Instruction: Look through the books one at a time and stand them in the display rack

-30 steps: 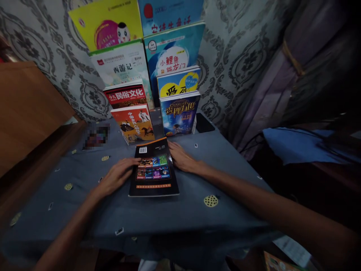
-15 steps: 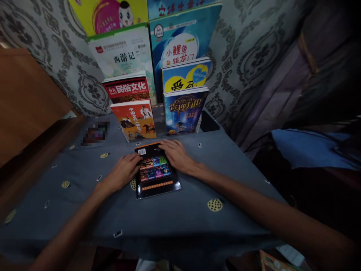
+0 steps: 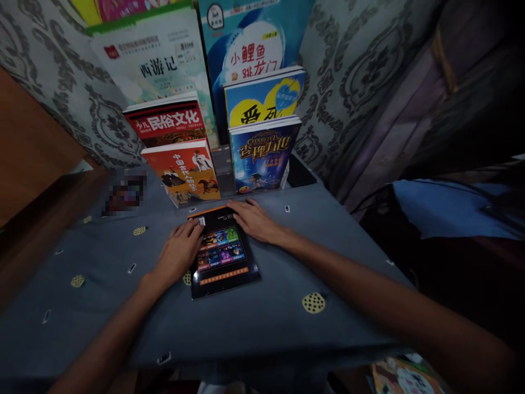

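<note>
A black book (image 3: 225, 278) lies flat on the cloth-covered table, with rows of small coloured pictures and an orange strip on its upper face. My left hand (image 3: 180, 249) rests along its left edge, fingers stretched over the upper left corner and partly covering a white barcode. On the upper right corner and side lies my right hand (image 3: 256, 221), fingers extended and flat. Neither hand grips the book. Just beyond it stand an orange book (image 3: 191, 178) and a dark blue book (image 3: 262, 158).
Behind these stand a red book (image 3: 168, 123), a yellow-and-blue book (image 3: 266, 98), a pale green book (image 3: 151, 65) and a tall teal book (image 3: 254, 38). A dark flat object (image 3: 301, 172) lies at right. A blurred-out item (image 3: 125, 192) lies at left on the tablecloth (image 3: 254, 328).
My view has tilted down and closer. My left hand has shifted up along the black book's edge, and its fingers now cover part of the barcode. The right hand stays at the upper right corner.
</note>
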`<state>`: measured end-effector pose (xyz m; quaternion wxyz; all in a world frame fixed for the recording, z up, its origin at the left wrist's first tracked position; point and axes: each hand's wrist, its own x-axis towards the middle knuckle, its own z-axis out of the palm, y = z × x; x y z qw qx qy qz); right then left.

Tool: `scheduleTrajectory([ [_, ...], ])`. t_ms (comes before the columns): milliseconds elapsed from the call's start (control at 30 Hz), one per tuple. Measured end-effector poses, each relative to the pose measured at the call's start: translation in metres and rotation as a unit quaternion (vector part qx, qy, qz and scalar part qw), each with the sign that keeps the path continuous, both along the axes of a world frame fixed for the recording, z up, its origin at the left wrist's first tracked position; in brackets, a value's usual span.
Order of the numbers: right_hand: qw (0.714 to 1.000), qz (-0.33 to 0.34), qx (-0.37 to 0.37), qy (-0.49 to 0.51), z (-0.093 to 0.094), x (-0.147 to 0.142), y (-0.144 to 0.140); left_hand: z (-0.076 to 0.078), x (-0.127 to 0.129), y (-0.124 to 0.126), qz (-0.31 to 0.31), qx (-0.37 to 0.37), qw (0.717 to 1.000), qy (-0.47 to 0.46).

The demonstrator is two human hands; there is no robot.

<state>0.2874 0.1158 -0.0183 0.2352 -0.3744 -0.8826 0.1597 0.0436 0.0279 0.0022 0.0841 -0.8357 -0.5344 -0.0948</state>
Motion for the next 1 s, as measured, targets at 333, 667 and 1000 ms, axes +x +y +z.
scheduleTrajectory([
  [333, 0.998, 0.022, 0.001, 0.058, -0.01, 0.01, 0.012, 0.008, 0.009, 0.024, -0.015, -0.025, 0.999, 0.024],
  [667, 0.999, 0.016, 0.003, 0.049, -0.013, 0.012, 0.011, 0.0, 0.057, 0.029, -0.16, -0.039, 0.985, -0.056],
  [1000, 0.999, 0.018, 0.015, 0.044, -0.013, 0.014, 0.012, 0.005, 0.062, -0.022, -0.31, -0.062, 0.947, -0.051],
])
